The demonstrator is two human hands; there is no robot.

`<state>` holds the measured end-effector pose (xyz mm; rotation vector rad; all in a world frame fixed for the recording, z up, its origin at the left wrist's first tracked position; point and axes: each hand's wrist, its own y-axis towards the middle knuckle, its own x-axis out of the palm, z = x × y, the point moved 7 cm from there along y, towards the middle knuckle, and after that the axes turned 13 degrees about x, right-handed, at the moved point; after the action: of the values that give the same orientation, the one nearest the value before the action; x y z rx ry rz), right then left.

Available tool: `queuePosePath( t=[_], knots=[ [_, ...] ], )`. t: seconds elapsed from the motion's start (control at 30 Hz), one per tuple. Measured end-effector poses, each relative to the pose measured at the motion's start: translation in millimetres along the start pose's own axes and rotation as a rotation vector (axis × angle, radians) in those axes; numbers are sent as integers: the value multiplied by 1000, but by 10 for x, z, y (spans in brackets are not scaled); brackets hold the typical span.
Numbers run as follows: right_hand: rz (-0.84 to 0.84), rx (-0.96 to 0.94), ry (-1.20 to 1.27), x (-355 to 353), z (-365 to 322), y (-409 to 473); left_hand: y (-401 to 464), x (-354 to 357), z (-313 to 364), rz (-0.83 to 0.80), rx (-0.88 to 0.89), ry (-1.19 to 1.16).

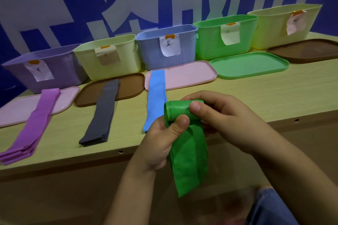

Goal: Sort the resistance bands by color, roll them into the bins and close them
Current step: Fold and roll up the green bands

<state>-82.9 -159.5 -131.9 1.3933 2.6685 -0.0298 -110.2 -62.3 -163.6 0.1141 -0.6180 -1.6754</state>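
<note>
A green resistance band [189,153] is partly rolled at its top end, with its loose tail hanging below the table edge. My left hand [161,140] grips the roll from below, thumb on its front. My right hand [221,118] pinches the roll from the right, thumb on top. Flat on the table lie a purple band [34,122], a dark grey band [102,113] and a blue band [155,95]. Behind them stand open bins: purple [60,71], pale yellow [126,56], blue [186,45], green [243,36] and a second yellow [268,29].
Lids lie in front of the bins: light pink [16,109], brown [129,86], pink [190,75], green [250,64] and dark brown [307,51]. Each bin carries a paper label. The wooden table's front edge [73,159] runs below the bands. A blue wall stands behind.
</note>
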Motion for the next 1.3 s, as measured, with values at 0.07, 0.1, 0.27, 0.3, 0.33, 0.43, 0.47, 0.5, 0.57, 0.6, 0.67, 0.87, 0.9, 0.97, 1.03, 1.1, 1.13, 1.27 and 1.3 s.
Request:
queuePosePath(
  t=[0.07, 0.1, 0.27, 0.3, 0.33, 0.43, 0.47, 0.5, 0.57, 0.6, 0.67, 0.87, 0.9, 0.97, 1.03, 1.1, 1.13, 1.27, 1.3],
  knots=[
    [50, -45, -22, -12, -22, -24, 13, -5, -3, -20, -6, -22],
    [75, -69, -24, -28, -35, -39, 17, -17, -17, -24, -19, -13],
    [176, -159, -20, -150, -134, -84, -6, -51, -95, -66, -80, 143],
    [177, -163, -15, -150, -144, -78, -8, -37, -104, -80, -87, 164],
    [181, -172, -15, -150, -149, -70, -8, -11, -110, -95, -92, 159],
    [177, -192, -16, -111, -153, -47, 10, 54, -154, -84, -108, 88],
    [175, -196, -5, -102, -156, -43, 19, 61, -172, -62, -108, 83],
    [179, -201, 21, -108, -155, -34, 25, 67, -189, -45, -101, 73],
    [190, -204, 96, -142, -150, -19, 26, 85, -201, -39, -97, 60],
    [196, -199, 117, -156, -138, -10, 20, 98, -198, -47, -101, 66],
    [218, -197, 94, -168, -114, -7, 7, 109, -186, -77, -93, 80],
    [202, -216, 11, -147, -43, 12, -9, 99, -165, -102, -55, 48],
    [188, -221, 19, -148, -43, 15, -11, 99, -160, -111, -44, 53],
    [149, -226, 46, -134, -46, 17, -14, 107, -150, -132, -41, 30],
    [137, -227, 56, -122, -31, 28, -23, 87, -158, -119, -45, 35],
    [151, -226, 33, -110, -9, 36, -16, 44, -180, -64, -50, 52],
    [157, -233, 1, -95, -3, 34, -8, 26, -180, -31, -48, 70],
    [176, -307, -190, -1, -14, 9, 18, -53, -184, 69, -56, 193],
    [197, -325, -227, 1, -11, 8, 17, -72, -193, 81, -61, 204]
  ],
)
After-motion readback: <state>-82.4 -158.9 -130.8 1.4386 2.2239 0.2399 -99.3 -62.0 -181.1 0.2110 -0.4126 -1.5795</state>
